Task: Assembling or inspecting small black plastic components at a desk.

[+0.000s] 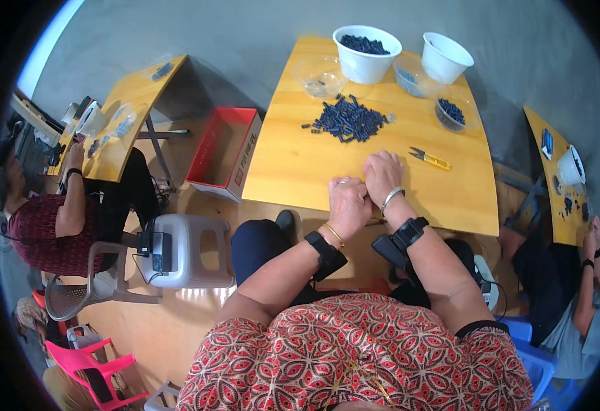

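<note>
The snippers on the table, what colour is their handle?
The snippers' handle is yellow, seen in the head view.

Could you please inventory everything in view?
Tables: three, yellow, centre and both sides
Buckets: at least four, white, tables
Bowls: at least three, clear, central table
Pieces: pile, uncounted, dark, central table
Snips: one, yellow-handled, right of pile
Box: one, red, floor left
Stool: one, grey, left
Chairs: at least three, grey, pink, blue, both sides
People: at least two others, red and grey tops, sides
Wristbands: at least two, black, wrists
Hands: two, bare, touching, near table edge
</note>
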Action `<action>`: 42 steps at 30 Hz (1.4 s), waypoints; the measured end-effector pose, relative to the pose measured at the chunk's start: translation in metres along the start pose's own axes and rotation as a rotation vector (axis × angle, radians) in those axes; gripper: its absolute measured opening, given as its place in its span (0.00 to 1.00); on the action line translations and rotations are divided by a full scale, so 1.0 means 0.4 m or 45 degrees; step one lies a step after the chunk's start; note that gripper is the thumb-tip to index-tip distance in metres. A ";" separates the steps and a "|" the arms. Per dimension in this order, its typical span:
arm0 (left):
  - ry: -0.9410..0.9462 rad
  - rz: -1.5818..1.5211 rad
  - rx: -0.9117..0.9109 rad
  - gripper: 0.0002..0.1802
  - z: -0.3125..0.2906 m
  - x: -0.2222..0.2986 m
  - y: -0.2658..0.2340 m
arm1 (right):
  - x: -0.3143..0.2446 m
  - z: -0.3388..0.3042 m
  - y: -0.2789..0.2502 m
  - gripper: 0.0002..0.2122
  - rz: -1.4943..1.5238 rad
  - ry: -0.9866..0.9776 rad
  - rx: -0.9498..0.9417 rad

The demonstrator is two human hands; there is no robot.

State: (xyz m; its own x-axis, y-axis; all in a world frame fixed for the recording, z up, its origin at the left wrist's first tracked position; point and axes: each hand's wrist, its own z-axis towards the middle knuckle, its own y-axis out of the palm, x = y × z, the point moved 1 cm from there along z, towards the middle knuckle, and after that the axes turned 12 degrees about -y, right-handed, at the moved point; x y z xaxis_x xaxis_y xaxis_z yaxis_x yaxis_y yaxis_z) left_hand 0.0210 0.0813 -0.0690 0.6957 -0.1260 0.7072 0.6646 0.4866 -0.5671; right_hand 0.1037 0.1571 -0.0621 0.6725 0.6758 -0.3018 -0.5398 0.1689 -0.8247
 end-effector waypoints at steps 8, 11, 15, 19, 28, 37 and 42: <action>-0.859 -1.182 -0.269 0.07 0.019 0.014 -0.083 | -0.031 -0.065 -0.086 0.05 0.892 0.021 0.304; -0.995 -1.484 -0.263 0.06 0.023 0.036 -0.104 | -0.104 -0.078 -0.167 0.06 0.840 -0.108 0.231; -1.082 -1.861 -0.434 0.06 0.000 0.060 -0.090 | -0.111 -0.083 -0.167 0.06 0.637 -0.312 0.302; -1.086 -1.851 -0.544 0.07 -0.004 0.072 -0.103 | -0.085 -0.084 -0.182 0.05 0.523 -0.432 0.355; -0.956 -1.580 -0.450 0.07 -0.015 0.077 -0.120 | -0.040 -0.105 -0.184 0.05 1.220 -0.030 0.250; -0.873 -1.500 -0.475 0.07 0.001 0.079 -0.113 | -0.053 -0.088 -0.206 0.05 1.064 -0.104 0.245; -0.976 -1.399 -0.532 0.09 -0.023 0.050 -0.104 | 0.011 -0.048 -0.228 0.03 0.664 -0.186 0.295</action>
State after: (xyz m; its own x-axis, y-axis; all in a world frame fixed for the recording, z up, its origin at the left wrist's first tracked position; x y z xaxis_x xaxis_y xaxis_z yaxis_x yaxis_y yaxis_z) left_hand 0.0099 0.0505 -0.0352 -0.4552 0.2937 0.8406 0.8904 0.1419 0.4326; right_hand 0.1657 0.1309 0.0025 0.2206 0.8010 -0.5565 -0.8881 -0.0709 -0.4541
